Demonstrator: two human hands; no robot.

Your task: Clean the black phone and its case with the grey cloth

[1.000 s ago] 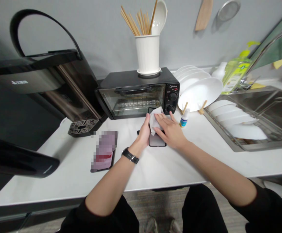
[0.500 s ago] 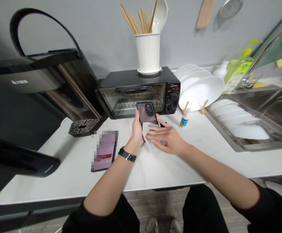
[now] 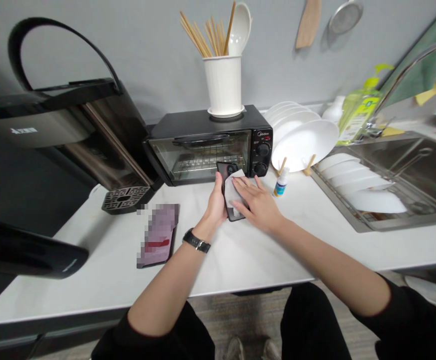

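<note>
A dark smartphone with its camera side up is gripped in my left hand, the thumb along its left edge. Over its back lies a thin white wipe, covering much of the phone. My right hand presses this wipe down with its fingers laid flat across it. To the left of my left wrist a second phone rests screen up on the counter. Just right of my right hand stands a small spray bottle with a blue and yellow label.
Behind my hands is a black toaster oven, topped by a white cup of chopsticks. A drink dispenser stands left. White plates are racked at right, beside the sink with a dish rack and green soap bottle.
My right hand and the wipe have moved up over the phone's back, now partly covering its cameras. The phone has tilted and its lower end shows. The whole view has shifted slightly.
</note>
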